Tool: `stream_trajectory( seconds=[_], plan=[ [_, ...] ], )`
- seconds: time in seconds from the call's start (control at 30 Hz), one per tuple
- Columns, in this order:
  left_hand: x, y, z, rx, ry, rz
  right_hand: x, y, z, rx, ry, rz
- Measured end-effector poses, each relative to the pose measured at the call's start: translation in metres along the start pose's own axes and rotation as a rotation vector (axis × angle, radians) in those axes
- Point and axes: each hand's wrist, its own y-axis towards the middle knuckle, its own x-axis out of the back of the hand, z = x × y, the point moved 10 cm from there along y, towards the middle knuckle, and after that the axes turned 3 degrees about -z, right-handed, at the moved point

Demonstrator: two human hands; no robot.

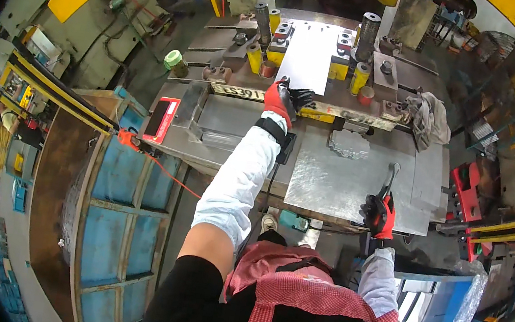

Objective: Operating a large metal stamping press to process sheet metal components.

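My left hand (pixel 284 102), in a red and black glove, is at the near edge of a bright flat metal sheet (pixel 306 58). Its fingers are closed on that edge, and the sheet lies between the posts of the press die. My right hand (pixel 379 216), gloved the same way, is wrapped round a slim metal tool with a curved, hooked tip (pixel 393 175). The tool points away from me over a grey metal plate (pixel 321 177). Toward the plate's far edge sits a small stack of notched flat metal parts (pixel 350 145).
Die posts (pixel 369 34) and yellow blocks (pixel 360 78) flank the sheet. Stacked sheets (pixel 230 120) lie on the left, beside a red-framed panel (pixel 161 120). A grey rag (pixel 429 120) hangs at the right. Yellow-black bars (pixel 61 92) run along the left side; a blue bin (pixel 114 206) stands below.
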Motion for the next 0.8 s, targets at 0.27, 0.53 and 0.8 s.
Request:
stream_trajectory(
  seconds=[0.27, 0.53, 0.8],
  plan=[
    [0.004, 0.003, 0.001, 0.007, -0.022, -0.040, 0.002, -0.008, 0.006, 0.018, -0.007, -0.046],
    [0.006, 0.006, 0.003, 0.031, -0.021, -0.035, 0.007, 0.001, -0.006, -0.070, 0.116, 0.048],
    [0.002, 0.001, 0.003, 0.013, -0.045, -0.016, -0.010, -0.008, 0.005, -0.009, 0.040, 0.090]
  ],
)
